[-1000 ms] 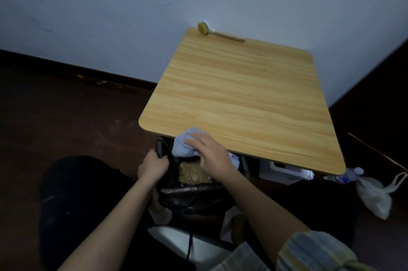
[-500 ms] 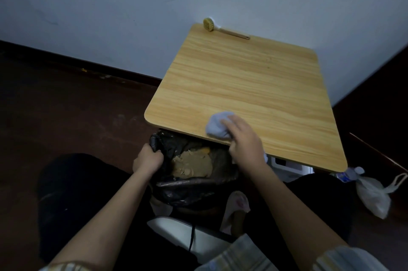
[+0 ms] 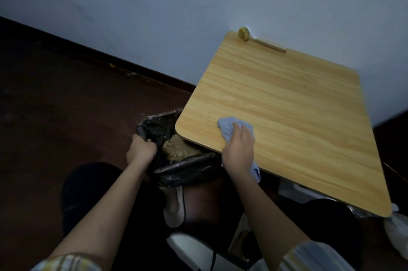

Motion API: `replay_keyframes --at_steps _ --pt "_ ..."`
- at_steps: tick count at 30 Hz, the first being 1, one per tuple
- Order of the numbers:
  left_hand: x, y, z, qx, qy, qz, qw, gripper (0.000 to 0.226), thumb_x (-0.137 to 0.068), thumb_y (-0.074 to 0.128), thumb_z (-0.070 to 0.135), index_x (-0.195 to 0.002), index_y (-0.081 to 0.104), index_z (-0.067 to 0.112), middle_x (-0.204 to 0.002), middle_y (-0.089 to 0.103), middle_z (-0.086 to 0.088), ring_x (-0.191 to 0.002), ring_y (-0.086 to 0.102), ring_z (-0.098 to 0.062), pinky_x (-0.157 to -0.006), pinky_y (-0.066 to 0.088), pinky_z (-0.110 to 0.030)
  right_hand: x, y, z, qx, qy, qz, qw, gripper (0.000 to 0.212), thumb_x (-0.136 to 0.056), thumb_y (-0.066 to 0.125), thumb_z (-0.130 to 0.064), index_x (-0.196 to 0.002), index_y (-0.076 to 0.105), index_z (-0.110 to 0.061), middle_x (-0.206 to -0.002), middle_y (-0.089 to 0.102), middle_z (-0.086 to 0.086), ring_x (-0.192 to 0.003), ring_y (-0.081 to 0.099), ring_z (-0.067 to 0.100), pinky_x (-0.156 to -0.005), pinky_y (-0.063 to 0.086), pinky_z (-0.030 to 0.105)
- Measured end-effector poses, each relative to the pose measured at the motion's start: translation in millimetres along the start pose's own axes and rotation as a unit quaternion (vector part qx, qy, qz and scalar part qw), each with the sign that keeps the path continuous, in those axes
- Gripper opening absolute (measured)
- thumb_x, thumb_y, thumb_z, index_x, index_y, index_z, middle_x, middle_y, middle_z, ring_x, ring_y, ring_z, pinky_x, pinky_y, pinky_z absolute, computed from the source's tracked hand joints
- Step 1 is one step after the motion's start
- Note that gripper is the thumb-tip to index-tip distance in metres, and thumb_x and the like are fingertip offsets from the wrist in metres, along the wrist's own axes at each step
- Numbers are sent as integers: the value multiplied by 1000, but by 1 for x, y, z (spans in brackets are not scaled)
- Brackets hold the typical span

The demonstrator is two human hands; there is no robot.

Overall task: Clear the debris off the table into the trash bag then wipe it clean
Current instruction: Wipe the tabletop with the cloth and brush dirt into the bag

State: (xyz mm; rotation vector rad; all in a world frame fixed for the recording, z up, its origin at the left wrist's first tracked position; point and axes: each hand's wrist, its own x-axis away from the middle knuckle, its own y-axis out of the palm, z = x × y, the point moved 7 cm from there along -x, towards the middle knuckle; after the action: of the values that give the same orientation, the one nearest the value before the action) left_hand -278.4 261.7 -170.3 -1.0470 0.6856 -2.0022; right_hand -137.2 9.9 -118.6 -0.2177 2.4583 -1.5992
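A wooden table point(image 3: 287, 116) carries a brush point(image 3: 258, 39) at twelve o'clock and a cloth point(image 3: 229, 127) at seven o'clock.

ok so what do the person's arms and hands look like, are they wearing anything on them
Both hands, the left hand and the right hand, are bare, with no gloves, rings or watch visible. The forearms are bare too. Sleeves pushed up toward the elbows show at the bottom edge: pale striped fabric, yellowish on the left sleeve and bluish grey on the right sleeve.
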Motion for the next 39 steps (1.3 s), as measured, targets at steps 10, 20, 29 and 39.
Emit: replay_keyframes --at_steps 10,20,29,39 --pt "-56 -39 11 -38 17 7 999 31 -97 45 26 -123 43 8 -125 56 -18 -115 51 -42 -84 39 -38 -19 68 -150 21 -89 -85 992 61 -90 46 -5 -147 27 -17 -151 26 9 -143 18 26 -119 4 38" --pt "-93 -61 52 -53 45 12 998 35 -97 44 25 -127 40 7 -126 55 -19 -117 51 -42 -91 42 -42 -76 41 -178 -86 -146 -102 980 64 -81 45 7 -142 42 -11 -144 40 13 -131 37 31 -98 39 40" --pt "-121 -18 114 -58 74 -27 995 33 -97 43 27 -126 42 10 -123 56 -18 -114 51 -42 -85 41 -40 -137 -28 31 -29 158 -19 987 63 -82 53 5 -142 40 -10 -145 38 14 -132 38 32 -97 41 38" --pt "-149 28 150 -74 114 -83 987 30 -97 44 26 -123 44 12 -125 56 -17 -116 50 -42 -87 40 -40 -157 20 3 8 174 -13 985 70 -87 58 -12 -148 25 -15 -150 30 12 -136 29 31 -111 30 42"
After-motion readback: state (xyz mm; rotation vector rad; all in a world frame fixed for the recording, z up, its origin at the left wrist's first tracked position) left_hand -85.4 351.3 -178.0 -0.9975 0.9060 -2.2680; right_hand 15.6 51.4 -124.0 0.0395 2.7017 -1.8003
